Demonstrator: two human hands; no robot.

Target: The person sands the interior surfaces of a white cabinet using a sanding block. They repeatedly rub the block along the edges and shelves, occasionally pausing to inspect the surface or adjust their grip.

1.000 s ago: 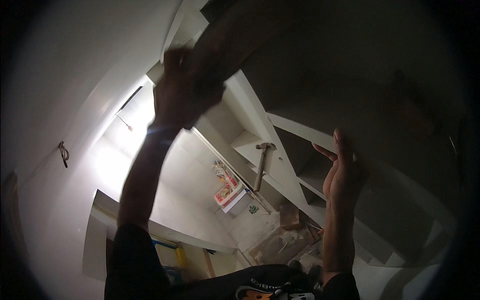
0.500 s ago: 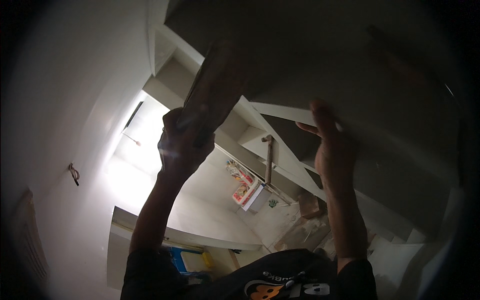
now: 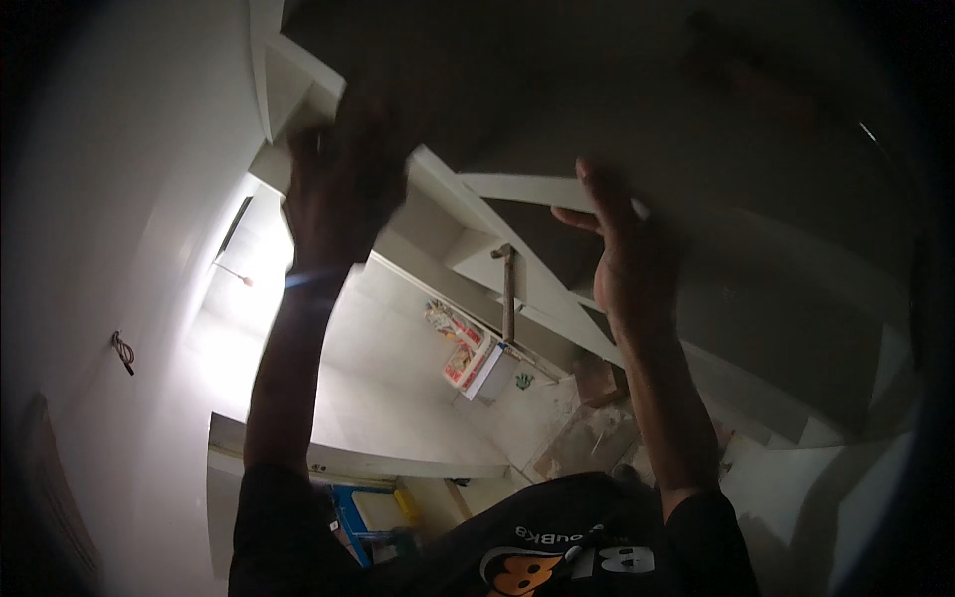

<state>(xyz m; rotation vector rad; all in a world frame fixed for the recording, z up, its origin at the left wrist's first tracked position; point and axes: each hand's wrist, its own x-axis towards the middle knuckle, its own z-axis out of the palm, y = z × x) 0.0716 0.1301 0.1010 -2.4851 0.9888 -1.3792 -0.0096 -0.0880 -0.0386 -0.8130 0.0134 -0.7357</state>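
A large, shadowed cabinet panel (image 3: pixel 776 279) with a white edge fills the upper right. My right hand (image 3: pixel 637 259) is closed on it at that edge, thumb and one finger showing on the near side and the other fingers hidden. Raised at upper left, my left hand (image 3: pixel 348 189) is dark and blurred by motion beside the cabinet's upper corner. Its fingers, and anything in them, are lost in shadow. Between the two arms, a hammer-like tool (image 3: pixel 508 298) with a long brown handle rests by the white cabinet frame (image 3: pixel 542 264).
Wires (image 3: pixel 122 353) stick out of the left wall. Bright light comes through an opening (image 3: pixel 239 298). A red-and-white package (image 3: pixel 463 363) and a brown box (image 3: pixel 599 382) stand below. A blue item (image 3: pixel 353 517) sits near my body. A dim brownish shape (image 3: pixel 746 80) shows at upper right.
My left hand has moved up and left into shadow; the long dark block it held no longer shows clearly. My right hand stays on the panel. The whole view has shifted slightly.
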